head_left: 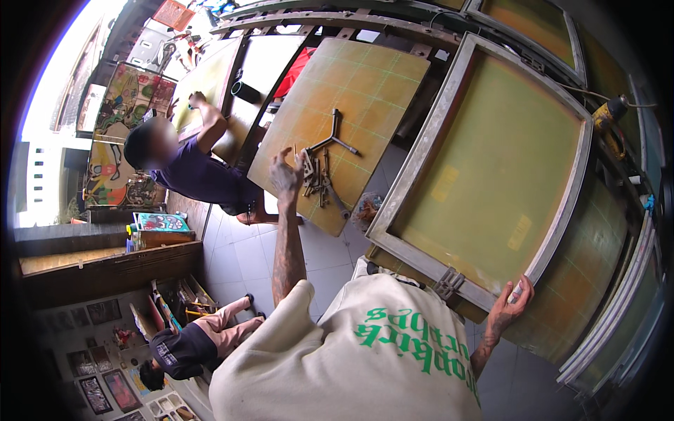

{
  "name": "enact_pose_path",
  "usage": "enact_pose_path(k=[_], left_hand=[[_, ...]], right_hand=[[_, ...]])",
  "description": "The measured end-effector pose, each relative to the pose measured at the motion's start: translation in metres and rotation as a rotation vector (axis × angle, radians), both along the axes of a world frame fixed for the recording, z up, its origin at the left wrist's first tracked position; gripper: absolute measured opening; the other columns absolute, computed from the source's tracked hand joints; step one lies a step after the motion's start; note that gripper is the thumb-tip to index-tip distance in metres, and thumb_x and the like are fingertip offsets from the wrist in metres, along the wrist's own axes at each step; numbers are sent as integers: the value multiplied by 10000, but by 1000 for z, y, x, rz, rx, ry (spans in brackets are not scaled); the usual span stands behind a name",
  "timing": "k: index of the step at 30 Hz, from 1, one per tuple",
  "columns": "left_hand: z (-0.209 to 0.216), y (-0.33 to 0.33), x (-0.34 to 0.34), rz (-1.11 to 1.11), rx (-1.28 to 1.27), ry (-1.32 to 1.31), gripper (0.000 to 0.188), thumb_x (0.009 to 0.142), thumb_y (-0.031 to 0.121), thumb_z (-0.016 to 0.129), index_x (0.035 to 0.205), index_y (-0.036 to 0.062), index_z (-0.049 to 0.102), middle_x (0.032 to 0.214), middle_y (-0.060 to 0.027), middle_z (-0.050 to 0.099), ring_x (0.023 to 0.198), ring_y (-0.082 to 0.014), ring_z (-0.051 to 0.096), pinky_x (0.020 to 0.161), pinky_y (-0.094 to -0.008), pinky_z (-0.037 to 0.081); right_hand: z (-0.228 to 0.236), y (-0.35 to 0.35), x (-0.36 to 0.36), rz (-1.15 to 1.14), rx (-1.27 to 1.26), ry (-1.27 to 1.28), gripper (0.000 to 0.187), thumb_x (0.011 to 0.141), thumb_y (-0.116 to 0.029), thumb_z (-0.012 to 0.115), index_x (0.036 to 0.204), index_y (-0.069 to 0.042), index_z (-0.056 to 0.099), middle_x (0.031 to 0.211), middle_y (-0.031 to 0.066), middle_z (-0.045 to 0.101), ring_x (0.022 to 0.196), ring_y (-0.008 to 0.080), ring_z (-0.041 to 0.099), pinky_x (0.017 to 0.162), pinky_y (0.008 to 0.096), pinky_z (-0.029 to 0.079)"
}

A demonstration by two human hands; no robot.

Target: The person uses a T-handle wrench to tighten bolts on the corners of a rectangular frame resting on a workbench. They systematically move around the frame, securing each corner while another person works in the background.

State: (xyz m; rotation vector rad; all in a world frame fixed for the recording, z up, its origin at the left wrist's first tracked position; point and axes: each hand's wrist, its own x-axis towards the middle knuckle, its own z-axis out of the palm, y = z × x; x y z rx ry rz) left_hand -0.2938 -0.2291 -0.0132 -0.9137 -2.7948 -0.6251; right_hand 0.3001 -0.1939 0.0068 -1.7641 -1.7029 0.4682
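Note:
My left hand (284,175) reaches out with fingers spread over a heap of small metal tools (319,184) on a yellow-green gridded board (365,84); it holds nothing. A Y-shaped metal wrench (334,139) lies just beyond the heap. My right hand (510,303) grips the near right corner of a large aluminium screen frame (419,140) with yellow-green mesh, which sits tilted to the right of the board. A metal hinge clamp (448,283) sits on the frame's near edge.
A person in a purple shirt (193,172) leans over another board at the left. Another person (189,344) crouches on the tiled floor (239,259) at lower left. More frames (618,295) are stacked at the right, with a yellow power tool (611,112) above them.

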Motion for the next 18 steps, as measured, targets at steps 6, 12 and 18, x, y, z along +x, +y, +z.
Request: enact_pose_path(k=[6, 12, 18], left_hand=[[-26, -37, 100, -428, -147, 195, 572, 919, 370, 669, 1416, 147, 496, 1551, -216, 326, 1447, -435, 261, 1157, -554, 257], [-46, -57, 56, -408, -120, 192, 664, 952, 390, 628, 1539, 215, 370, 1652, -162, 179, 1514, -455, 84, 1187, -639, 119], [-20, -8, 32, -434, -42, 295, 626, 931, 334, 660, 1487, 162, 429, 1545, -134, 406, 1445, -423, 308, 1154, -567, 259]], right_hand=[[4, 1, -14, 53, -10, 11, 296, 946, -77, 627, 1237, -33, 590, 1241, 107, 587, 1090, 251, 577, 769, 355, 476], [-2, -1, -23, 86, -71, 41, 330, 918, -49, 632, 1235, 1, 555, 1234, 164, 573, 1112, 317, 576, 812, 396, 460], [5, 5, -29, 136, -17, 75, 341, 886, -32, 661, 1216, 3, 579, 1201, 178, 590, 1107, 341, 579, 889, 416, 468]])
